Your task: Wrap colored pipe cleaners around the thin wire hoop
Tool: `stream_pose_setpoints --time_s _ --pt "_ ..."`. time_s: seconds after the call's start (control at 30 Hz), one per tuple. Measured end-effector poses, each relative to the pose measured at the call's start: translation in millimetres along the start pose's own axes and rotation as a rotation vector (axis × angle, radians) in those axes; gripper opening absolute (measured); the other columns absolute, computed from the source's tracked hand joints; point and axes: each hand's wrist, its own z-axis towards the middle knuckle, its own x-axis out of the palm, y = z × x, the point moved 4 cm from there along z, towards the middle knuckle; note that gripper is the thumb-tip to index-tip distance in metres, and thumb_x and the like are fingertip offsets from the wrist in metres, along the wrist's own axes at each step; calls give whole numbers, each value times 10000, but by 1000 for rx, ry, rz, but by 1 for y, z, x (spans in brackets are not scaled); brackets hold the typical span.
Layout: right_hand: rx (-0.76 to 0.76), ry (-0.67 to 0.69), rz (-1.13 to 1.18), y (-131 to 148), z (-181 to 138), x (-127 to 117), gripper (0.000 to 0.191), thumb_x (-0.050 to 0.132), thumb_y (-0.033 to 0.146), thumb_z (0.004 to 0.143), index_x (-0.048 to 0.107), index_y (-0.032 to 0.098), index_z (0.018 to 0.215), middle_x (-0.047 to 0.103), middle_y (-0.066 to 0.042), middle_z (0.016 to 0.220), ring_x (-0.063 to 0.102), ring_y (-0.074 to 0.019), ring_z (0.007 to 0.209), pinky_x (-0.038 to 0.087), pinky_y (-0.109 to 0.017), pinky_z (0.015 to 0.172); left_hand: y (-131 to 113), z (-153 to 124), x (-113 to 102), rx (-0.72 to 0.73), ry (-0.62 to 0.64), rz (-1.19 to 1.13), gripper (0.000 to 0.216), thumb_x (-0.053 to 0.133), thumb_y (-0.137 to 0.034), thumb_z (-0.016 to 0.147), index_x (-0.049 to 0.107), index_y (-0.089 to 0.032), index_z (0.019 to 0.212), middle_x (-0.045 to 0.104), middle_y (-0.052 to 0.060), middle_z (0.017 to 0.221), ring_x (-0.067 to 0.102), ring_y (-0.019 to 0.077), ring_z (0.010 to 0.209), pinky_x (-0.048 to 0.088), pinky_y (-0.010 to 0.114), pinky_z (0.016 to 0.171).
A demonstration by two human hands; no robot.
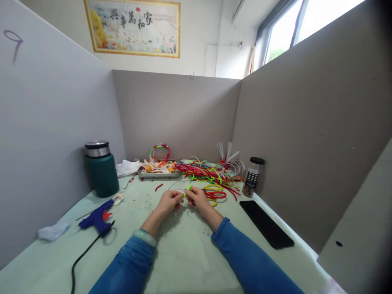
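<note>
My left hand is closed in a pinch on a thin white band above the middle of the table. Close beside it, my right hand pinches a short bright green pipe cleaner against the band. The fingers hide most of both pieces. Just beyond my right hand lie scissors with red handles and another pair with yellow handles. A loose red piece of pipe cleaner rests beyond my left hand.
A metal tray of small pieces, a wrapped hoop and a pile of pipe cleaners stand at the back. Left are a green flask and blue glue gun; right, a jar and black phone. Partitions surround the table.
</note>
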Motion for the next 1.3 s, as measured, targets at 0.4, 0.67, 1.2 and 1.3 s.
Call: stream_pose_setpoints --time_s 0.4,0.67,1.2,1.3 --pt "-26 75 -37 1 0 1 254 589 383 733 487 167 649 502 50 536 403 -63 397 278 -197 386 -8 -7 1 -47 104 -69 364 573 -485 668 521 -128 620 503 -18 486 423 70 405 292 194 407" --pt "-9 36 -28 1 0 0 265 605 393 718 497 165 638 508 49 534 408 -62 392 284 -197 388 -6 -3 -1 -26 -12 -35 343 570 -456 677 573 -125 766 557 -21 566 445 70 382 312 199 383" --pt "45 -60 100 -6 4 -5 300 630 422 686 504 159 613 511 40 512 400 -51 367 278 -183 358 -28 -14 1 396 -350 525 158 555 -230 752 675 -167 834 651 38 772 558 120 664 409 228 633" --pt "41 -60 78 -4 3 -4 302 624 426 690 507 159 610 509 40 499 395 -52 364 270 -183 357 -25 -12 0 349 -345 497 165 559 -245 749 689 -169 817 666 49 778 574 136 688 412 238 650"
